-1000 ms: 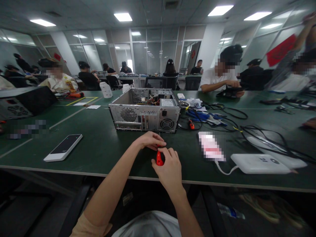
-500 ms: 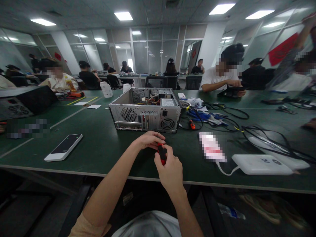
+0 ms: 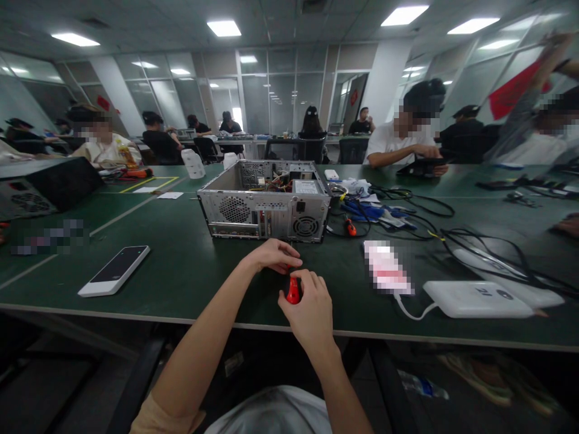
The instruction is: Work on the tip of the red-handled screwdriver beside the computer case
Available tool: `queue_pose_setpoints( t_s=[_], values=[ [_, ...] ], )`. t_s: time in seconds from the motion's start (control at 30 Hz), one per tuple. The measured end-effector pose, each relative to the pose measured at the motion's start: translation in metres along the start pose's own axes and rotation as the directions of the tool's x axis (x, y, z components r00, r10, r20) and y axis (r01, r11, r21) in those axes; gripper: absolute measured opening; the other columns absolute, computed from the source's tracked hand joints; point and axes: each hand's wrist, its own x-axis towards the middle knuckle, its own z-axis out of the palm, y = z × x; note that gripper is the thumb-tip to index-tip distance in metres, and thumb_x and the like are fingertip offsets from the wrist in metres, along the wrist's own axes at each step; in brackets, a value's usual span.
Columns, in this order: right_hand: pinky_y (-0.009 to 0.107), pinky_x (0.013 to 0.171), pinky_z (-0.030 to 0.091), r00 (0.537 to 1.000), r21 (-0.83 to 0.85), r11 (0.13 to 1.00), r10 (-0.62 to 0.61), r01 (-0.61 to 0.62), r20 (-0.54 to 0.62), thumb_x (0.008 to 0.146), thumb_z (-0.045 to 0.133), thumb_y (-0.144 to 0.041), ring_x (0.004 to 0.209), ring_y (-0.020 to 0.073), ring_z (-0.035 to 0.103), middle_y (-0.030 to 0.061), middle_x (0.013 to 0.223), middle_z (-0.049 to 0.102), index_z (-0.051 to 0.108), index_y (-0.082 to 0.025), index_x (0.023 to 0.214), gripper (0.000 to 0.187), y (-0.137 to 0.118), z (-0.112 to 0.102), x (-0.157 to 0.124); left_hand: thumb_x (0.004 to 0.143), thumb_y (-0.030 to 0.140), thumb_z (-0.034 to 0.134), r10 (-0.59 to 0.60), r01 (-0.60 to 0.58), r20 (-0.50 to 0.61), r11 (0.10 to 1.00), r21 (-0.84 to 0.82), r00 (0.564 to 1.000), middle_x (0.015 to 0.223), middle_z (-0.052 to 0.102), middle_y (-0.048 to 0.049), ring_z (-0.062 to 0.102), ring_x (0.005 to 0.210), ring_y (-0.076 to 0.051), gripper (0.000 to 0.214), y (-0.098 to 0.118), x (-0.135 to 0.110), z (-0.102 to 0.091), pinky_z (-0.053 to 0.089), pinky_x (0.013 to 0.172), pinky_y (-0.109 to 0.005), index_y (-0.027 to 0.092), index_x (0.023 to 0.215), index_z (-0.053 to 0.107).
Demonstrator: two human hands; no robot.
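Observation:
A red-and-black screwdriver is between my two hands, above the table in front of the computer case. Its handle end is pinched by the thumb and fingers of my right hand. My left hand closes round its front part, where a bit of red shows at the fingertips; a thin shaft seems to point toward the case. The open-topped metal computer case stands just beyond, its rear panel with fan grille and ports facing me. Cables and a power supply show inside it.
Right of the case lie blue-and-white gloves, black cables and an orange-black screwdriver. Nearer are a lit phone and a white power bank. A white handheld device lies left. Across the table sits a person.
The screwdriver handle has turned in my right hand: its red side now faces me where black showed before. My right fingers have shifted slightly back from the left hand.

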Motion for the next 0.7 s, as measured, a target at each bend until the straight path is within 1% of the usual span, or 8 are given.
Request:
queue_pose_setpoints(
  t_s=[0.1,0.17,0.27,0.33,0.4,0.5,0.57,0.7],
  values=[
    [0.034,0.079,0.042,1.000,-0.040,0.999,0.007,-0.006,0.016,0.080,0.066,-0.030,0.090,0.0240,0.054,0.0051,0.092,0.061,0.059,-0.022,0.093,0.017,-0.0022,-0.0019,-0.0002,0.050,0.037,0.093,-0.002,0.002,0.007,0.998,-0.060,1.000,0.084,0.071,-0.0048,0.066,0.070,-0.014,0.054,-0.0004,0.0003,-0.0001,0.057,0.063,-0.025,0.015,0.095,0.073],
    [0.035,0.081,0.041,1.000,-0.061,0.998,0.016,-0.015,0.026,0.084,0.065,-0.042,0.093,0.0257,0.057,0.0070,0.096,0.064,0.059,-0.022,0.102,0.027,-0.0041,-0.0037,0.0000,0.051,0.034,0.093,-0.013,0.014,0.012,0.996,-0.093,1.000,0.083,0.071,-0.0047,0.067,0.069,-0.014,0.052,0.0003,-0.0006,-0.0001,0.056,0.063,-0.026,0.015,0.095,0.072],
    [0.036,0.083,0.039,0.995,-0.050,0.998,0.049,-0.044,0.088,0.093,0.050,-0.053,0.088,0.0258,0.063,0.0083,0.095,0.069,0.055,-0.019,0.117,0.042,-0.0061,-0.0068,0.0008,0.052,0.031,0.092,-0.030,0.033,0.023,0.991,-0.133,0.999,0.079,0.071,-0.0038,0.067,0.068,-0.014,0.050,0.0016,-0.0018,-0.0003,0.056,0.065,-0.026,0.015,0.095,0.071],
    [0.036,0.083,0.038,0.989,-0.032,0.998,0.065,-0.061,0.133,0.099,0.039,-0.048,0.081,0.0240,0.066,0.0071,0.089,0.071,0.052,-0.018,0.122,0.040,-0.0065,-0.0087,0.0016,0.053,0.029,0.092,-0.048,0.054,0.038,0.986,-0.159,0.998,0.078,0.071,-0.0042,0.067,0.067,-0.014,0.050,0.0024,-0.0022,-0.0003,0.056,0.067,-0.027,0.015,0.095,0.070],
    [0.035,0.081,0.038,0.987,-0.027,0.997,0.074,-0.071,0.139,0.100,0.038,-0.041,0.077,0.0229,0.066,0.0059,0.087,0.072,0.053,-0.019,0.123,0.035,-0.0061,-0.0096,0.0022,0.052,0.027,0.092,-0.062,0.071,0.052,0.981,-0.180,0.997,0.082,0.073,-0.0056,0.068,0.068,-0.015,0.050,0.0033,-0.0025,0.0001,0.056,0.068,-0.028,0.014,0.095,0.069],
    [0.034,0.078,0.038,0.990,-0.028,0.996,0.088,-0.085,0.111,0.094,0.049,-0.038,0.078,0.0233,0.064,0.0047,0.088,0.072,0.056,-0.021,0.120,0.032,-0.0044,-0.0084,0.0023,0.054,0.026,0.091,-0.062,0.072,0.060,0.982,-0.173,0.996,0.090,0.074,-0.0071,0.069,0.071,-0.015,0.047,0.0046,-0.0034,0.0014,0.057,0.070,-0.029,0.015,0.093,0.069],
    [0.034,0.078,0.039,0.993,-0.024,0.997,0.074,-0.072,0.088,0.089,0.056,-0.035,0.082,0.0241,0.063,0.0048,0.090,0.071,0.059,-0.021,0.117,0.031,-0.0031,-0.0064,0.0020,0.056,0.030,0.089,-0.050,0.057,0.056,0.990,-0.132,0.997,0.091,0.074,-0.0065,0.069,0.071,-0.015,0.043,0.0049,-0.0042,0.0026,0.057,0.069,-0.029,0.015,0.092,0.070],
    [0.035,0.081,0.040,0.999,-0.033,0.999,0.025,-0.023,0.042,0.079,0.063,-0.025,0.091,0.0251,0.058,0.0058,0.097,0.067,0.062,-0.022,0.109,0.030,-0.0020,-0.0025,0.0015,0.060,0.042,0.087,-0.001,0.002,0.038,1.000,-0.022,0.999,0.082,0.071,-0.0042,0.067,0.068,-0.014,0.044,0.0035,-0.0040,0.0042,0.058,0.064,-0.028,0.015,0.090,0.071]
  ],
)
